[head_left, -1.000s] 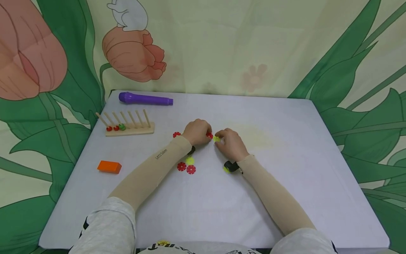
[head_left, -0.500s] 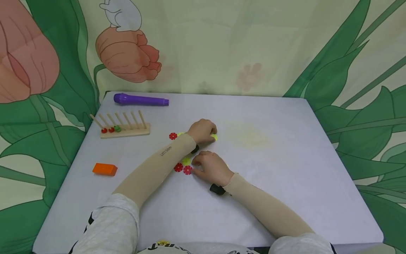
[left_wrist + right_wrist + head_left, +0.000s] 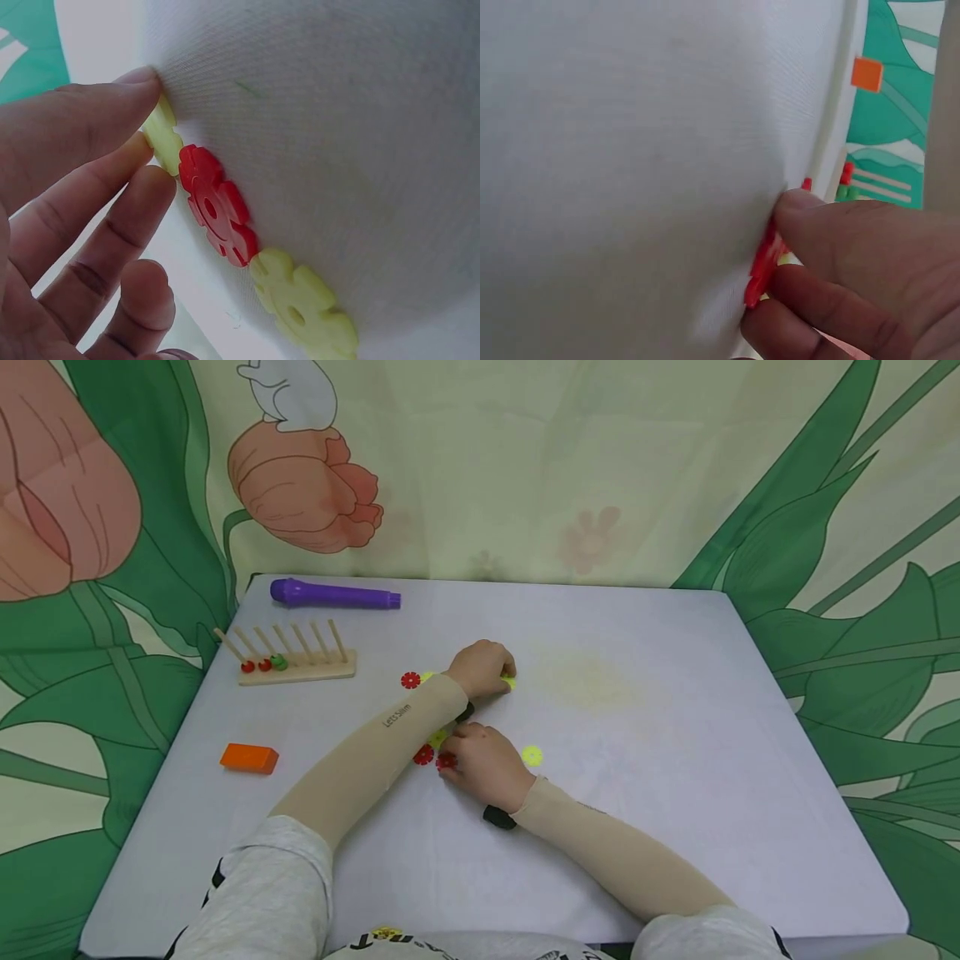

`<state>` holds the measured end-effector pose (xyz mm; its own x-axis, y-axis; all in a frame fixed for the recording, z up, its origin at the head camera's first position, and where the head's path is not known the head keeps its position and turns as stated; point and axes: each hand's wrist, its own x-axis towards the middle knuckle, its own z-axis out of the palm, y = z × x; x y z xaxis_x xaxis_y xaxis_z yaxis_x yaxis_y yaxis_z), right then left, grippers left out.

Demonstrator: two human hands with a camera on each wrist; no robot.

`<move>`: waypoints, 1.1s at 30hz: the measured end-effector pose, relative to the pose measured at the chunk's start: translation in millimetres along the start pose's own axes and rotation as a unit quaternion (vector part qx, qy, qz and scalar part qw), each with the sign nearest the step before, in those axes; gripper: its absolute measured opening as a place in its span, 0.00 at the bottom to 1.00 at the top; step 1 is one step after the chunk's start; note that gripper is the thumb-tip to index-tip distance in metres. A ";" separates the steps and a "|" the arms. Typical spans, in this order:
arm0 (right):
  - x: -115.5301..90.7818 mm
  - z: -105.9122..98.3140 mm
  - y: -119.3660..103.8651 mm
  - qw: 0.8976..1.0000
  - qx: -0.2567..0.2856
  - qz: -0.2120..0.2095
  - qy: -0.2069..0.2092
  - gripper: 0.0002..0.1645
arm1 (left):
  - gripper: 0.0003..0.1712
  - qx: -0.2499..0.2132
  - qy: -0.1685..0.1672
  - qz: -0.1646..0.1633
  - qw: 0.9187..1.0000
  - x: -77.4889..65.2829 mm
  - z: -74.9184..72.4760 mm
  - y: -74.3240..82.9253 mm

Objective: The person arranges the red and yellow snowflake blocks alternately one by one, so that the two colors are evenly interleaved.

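Observation:
My left hand [image 3: 480,670] pinches a yellow flower-shaped disc [image 3: 163,136] between thumb and finger, at one end of a row on the table. Beside that disc lie a red flower disc [image 3: 216,206] and another yellow one [image 3: 304,309]; in the head view the left hand and forearm hide much of this row. Nearer the body, my right hand [image 3: 491,766] pinches a red flower disc [image 3: 762,270] by its edges, close over the table. Just left of those fingertips are a second red disc [image 3: 423,754] and a partly covered yellow disc [image 3: 437,739].
A lone yellow disc [image 3: 532,755] lies right of the right hand. The row's left end shows a red disc [image 3: 410,680]. Leftward stand a wooden peg rack [image 3: 300,674] with small red and green pieces, an orange block [image 3: 249,758] and a purple toy microphone [image 3: 335,594].
My right hand has left the yellow disc at the row's right end, come nearer the body and leftward, and taken hold of a red disc. My left hand has shifted right onto that yellow disc.

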<state>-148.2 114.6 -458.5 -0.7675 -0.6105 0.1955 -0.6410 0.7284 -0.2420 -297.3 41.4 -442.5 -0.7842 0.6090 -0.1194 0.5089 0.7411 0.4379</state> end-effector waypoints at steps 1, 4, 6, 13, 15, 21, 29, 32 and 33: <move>-1.0 -1.0 1.4 1.000 0.005 0.002 -0.003 0.05 | 0.16 0.001 0.001 0.000 1.000 0.1 0.2 0.0; -5.2 -4.4 8.2 1.000 0.023 0.016 -0.014 0.03 | 0.15 0.000 0.004 -0.002 1.000 -0.2 0.7 -0.3; -8.5 -6.5 14.3 0.999 0.033 0.030 -0.019 0.02 | 0.15 0.000 0.006 -0.004 1.000 -0.4 0.9 -0.7; -17.8 -14.4 36.1 0.995 0.053 0.087 -0.023 0.03 | 0.14 0.013 0.012 -0.007 1.000 1.2 4.4 -3.8; -19.0 -17.0 42.9 0.993 0.055 0.105 -0.022 0.03 | 0.13 0.014 0.014 -0.006 1.000 1.4 4.7 -3.8; -19.2 -23.7 66.7 0.987 0.064 0.149 -0.012 0.03 | 0.14 0.022 0.016 -0.006 1.000 1.7 5.4 -3.1; -11.7 -34.3 96.3 0.973 0.082 0.215 -0.006 0.03 | 0.14 0.023 0.013 -0.008 1.000 0.0 3.9 -1.1; -6.9 -36.8 105.8 0.970 0.085 0.230 -0.002 0.04 | 0.14 0.022 0.014 -0.008 1.000 -0.5 3.2 -0.7; -5.2 -37.3 108.9 0.968 0.086 0.234 0.000 0.04 | 0.14 0.022 0.014 -0.008 1.000 -0.5 3.2 -0.7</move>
<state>-214.2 208.7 -450.5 -0.9739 -0.2257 0.0258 -0.2121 0.8624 -0.4597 -296.1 41.5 -445.6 -0.8014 0.5896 -0.1005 0.5111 0.7624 0.3968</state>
